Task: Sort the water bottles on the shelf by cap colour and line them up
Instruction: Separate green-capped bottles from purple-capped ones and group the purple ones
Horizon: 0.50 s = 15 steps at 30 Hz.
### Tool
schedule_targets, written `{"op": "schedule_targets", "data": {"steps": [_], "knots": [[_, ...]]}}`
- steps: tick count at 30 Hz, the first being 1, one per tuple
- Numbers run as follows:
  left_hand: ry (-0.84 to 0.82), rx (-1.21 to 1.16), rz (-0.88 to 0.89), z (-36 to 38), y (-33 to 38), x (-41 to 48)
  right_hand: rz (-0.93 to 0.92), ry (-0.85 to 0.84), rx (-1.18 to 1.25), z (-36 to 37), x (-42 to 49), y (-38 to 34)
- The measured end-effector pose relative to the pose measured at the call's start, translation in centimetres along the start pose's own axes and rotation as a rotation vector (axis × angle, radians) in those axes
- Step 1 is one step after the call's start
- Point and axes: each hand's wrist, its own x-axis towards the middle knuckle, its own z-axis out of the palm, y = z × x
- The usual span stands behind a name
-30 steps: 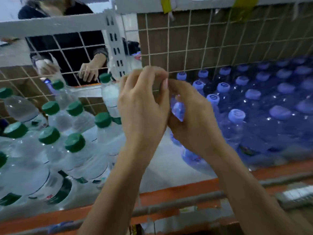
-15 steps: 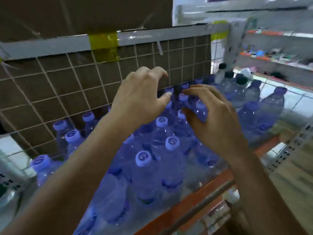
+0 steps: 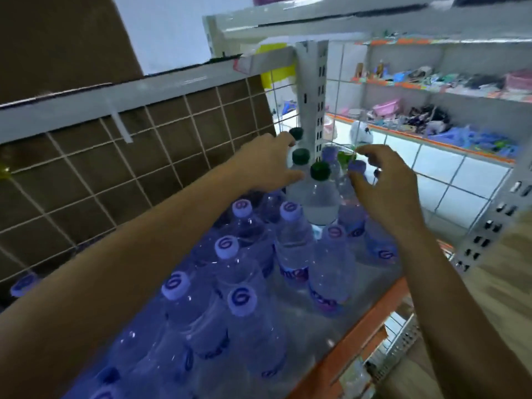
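Several blue-capped water bottles [image 3: 293, 249] stand packed on the shelf with an orange front rail [image 3: 359, 329]. At the shelf's far right end, three green-capped bottles [image 3: 320, 194] stand in a row among them. My left hand [image 3: 267, 165] is spread against the left side of the green-capped bottles, thumb in front of the middle one, with no firm grip visible. My right hand [image 3: 383, 185] hovers with curled fingers over a blue-capped bottle [image 3: 357, 167] just right of them, holding nothing.
A white wire grid [image 3: 172, 156] backed by brown cardboard closes the shelf's rear. A white slotted upright post [image 3: 312, 96] stands right behind the green-capped bottles. Beyond it, other shelves [image 3: 431, 119] hold mixed goods. A shelf board [image 3: 345, 21] hangs overhead.
My view has swung right along the shelf. Both hands have left the middle blue-capped bottles and reached out to the green-capped bottles at the right end.
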Motion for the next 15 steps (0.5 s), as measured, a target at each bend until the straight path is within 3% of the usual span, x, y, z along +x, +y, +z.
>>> {"op": "schedule_targets", "data": {"steps": [4,11,15], "knots": [[-0.102,-0.116,0.056,2.0,1.1,3.4,0.088,-0.053,0.052,0.7,2.3,1.1],[-0.186,-0.065,0.194,3.7,0.9,5.3,0.187,-0.281,-0.059,3.0,4.5,2.4],[-0.182,-0.134,0.206,4.1,0.2,5.5,0.071,-0.184,-0.082,2.9,4.1,2.1]]}}
